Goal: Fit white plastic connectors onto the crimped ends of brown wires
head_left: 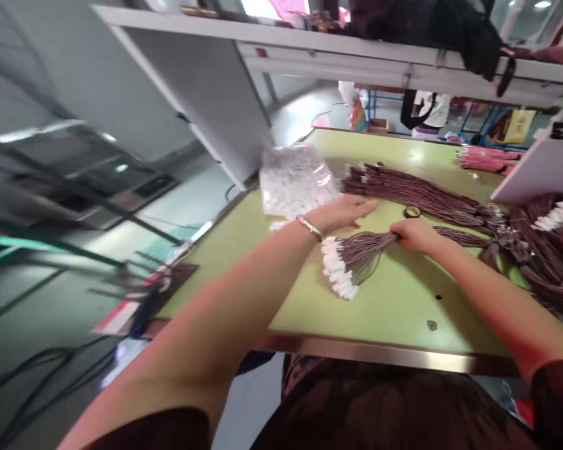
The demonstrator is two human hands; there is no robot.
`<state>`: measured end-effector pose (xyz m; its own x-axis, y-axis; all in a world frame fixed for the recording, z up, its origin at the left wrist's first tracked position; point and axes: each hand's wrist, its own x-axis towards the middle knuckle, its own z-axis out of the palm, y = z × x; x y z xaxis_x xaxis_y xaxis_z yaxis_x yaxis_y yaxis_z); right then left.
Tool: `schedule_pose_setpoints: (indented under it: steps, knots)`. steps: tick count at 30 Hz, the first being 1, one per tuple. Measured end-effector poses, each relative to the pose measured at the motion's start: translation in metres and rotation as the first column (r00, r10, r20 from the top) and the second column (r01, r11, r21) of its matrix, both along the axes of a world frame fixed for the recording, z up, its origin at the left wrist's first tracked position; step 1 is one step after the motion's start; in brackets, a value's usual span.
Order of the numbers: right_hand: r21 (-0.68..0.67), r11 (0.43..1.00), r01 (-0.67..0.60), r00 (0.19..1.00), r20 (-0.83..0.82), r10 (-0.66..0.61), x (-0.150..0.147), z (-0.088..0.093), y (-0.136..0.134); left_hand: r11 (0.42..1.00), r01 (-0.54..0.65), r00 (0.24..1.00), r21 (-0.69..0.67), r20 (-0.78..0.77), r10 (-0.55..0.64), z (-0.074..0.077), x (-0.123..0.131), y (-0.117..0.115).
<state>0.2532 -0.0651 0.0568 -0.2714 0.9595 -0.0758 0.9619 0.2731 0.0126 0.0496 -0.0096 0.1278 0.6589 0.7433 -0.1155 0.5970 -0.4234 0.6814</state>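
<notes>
Head cam: R fingers [398,231] grip cable bndl [366,247]; L fingers [365,209] part-spread.

Head camera looks forward and down, near the table [385,312], perhaps tilted amid blur

I have room to pass along the table [309,315] between its front edge [347,350] and the white plugs [338,270]. Forward of my left hand [341,212], a plastic bag [294,178] blocks the left and a long wire bundle [417,192] the right. A heap of wires [551,256] closes off my right side; the shelf [356,51] caps the far side.
</notes>
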Motion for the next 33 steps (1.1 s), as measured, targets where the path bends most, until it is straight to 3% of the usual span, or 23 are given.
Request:
schedule_pose_setpoints:
  steps: [2, 4, 7, 8, 10, 12, 15, 18, 19, 20, 22, 23, 25, 28, 31, 33]
  knots:
    - [0.046, 0.997, 0.066, 0.998, 0.005, -0.066, 0.0, 0.002, 0.004, 1.0, -0.012, 0.999, 0.012, 0.04, 0.012, 0.012, -0.007, 0.012]
    - [0.098, 0.987, 0.126, 0.992, -0.009, -0.126, -0.004, 0.004, 0.0, 0.992, 0.083, 0.997, 0.099, -0.001, -0.083, 0.014, -0.003, 0.01]
    - [0.108, 0.972, 0.209, 0.977, -0.056, -0.204, -0.014, 0.002, -0.016, 0.932, 0.27, 0.955, 0.243, -0.193, -0.226, -0.007, 0.017, -0.009]
    - [0.114, 0.964, 0.24, 0.969, -0.088, -0.231, -0.017, -0.001, -0.022, 0.92, 0.306, 0.931, 0.246, -0.28, -0.235, -0.018, 0.023, -0.017]
    - [0.118, 0.949, 0.292, 0.951, -0.14, -0.275, -0.023, -0.009, -0.032, 0.932, 0.263, 0.905, 0.249, -0.4, -0.149, -0.039, 0.029, -0.031]
    - [0.096, 0.952, 0.29, 0.947, -0.17, -0.271, -0.026, -0.016, -0.04, 0.944, 0.234, 0.883, 0.233, -0.458, -0.106, -0.051, 0.023, -0.036]
    - [0.054, 0.967, 0.249, 0.94, -0.253, -0.228, -0.02, -0.021, -0.04, 0.949, 0.182, 0.881, 0.257, -0.471, -0.041, -0.05, 0.006, -0.032]
    - [-0.096, 0.995, 0.036, 0.88, -0.469, -0.077, 0.001, -0.016, -0.028, 0.932, 0.221, 0.876, 0.288, -0.478, -0.06, -0.045, -0.007, -0.023]
    - [-0.13, 0.99, -0.054, 0.841, -0.541, -0.025, 0.011, -0.015, -0.021, 0.931, 0.239, 0.875, 0.276, -0.478, -0.083, -0.047, -0.008, -0.021]
    - [-0.114, 0.992, -0.057, 0.812, -0.583, -0.02, 0.022, -0.013, -0.013, 0.933, 0.251, 0.876, 0.257, -0.471, -0.106, -0.05, -0.009, -0.019]
    - [0.045, 0.984, 0.171, 0.816, -0.567, -0.116, 0.044, -0.014, 0.004, 0.941, 0.253, 0.883, 0.223, -0.45, -0.131, -0.058, -0.008, -0.017]
    - [0.117, 0.959, 0.26, 0.855, -0.489, -0.172, 0.053, -0.016, 0.012, 0.944, 0.248, 0.888, 0.216, -0.441, -0.132, -0.063, -0.007, -0.017]
    - [0.145, 0.954, 0.262, 0.94, -0.261, -0.219, 0.065, -0.022, 0.026, 0.948, 0.241, 0.892, 0.21, -0.432, -0.131, -0.069, -0.006, -0.014]
    - [0.142, 0.96, 0.24, 0.96, -0.179, -0.214, 0.068, -0.027, 0.036, 0.961, 0.23, 0.895, 0.157, -0.421, -0.146, -0.072, -0.003, -0.008]
    - [0.139, 0.971, 0.197, 0.954, -0.255, -0.157, 0.055, -0.018, 0.025, 0.981, 0.189, 0.916, 0.042, -0.368, -0.161, -0.068, 0.002, 0.001]
    - [0.141, 0.977, 0.158, 0.889, -0.451, -0.078, 0.04, -0.006, 0.006, 0.99, 0.126, 0.941, -0.067, -0.309, -0.14, -0.065, 0.006, 0.007]
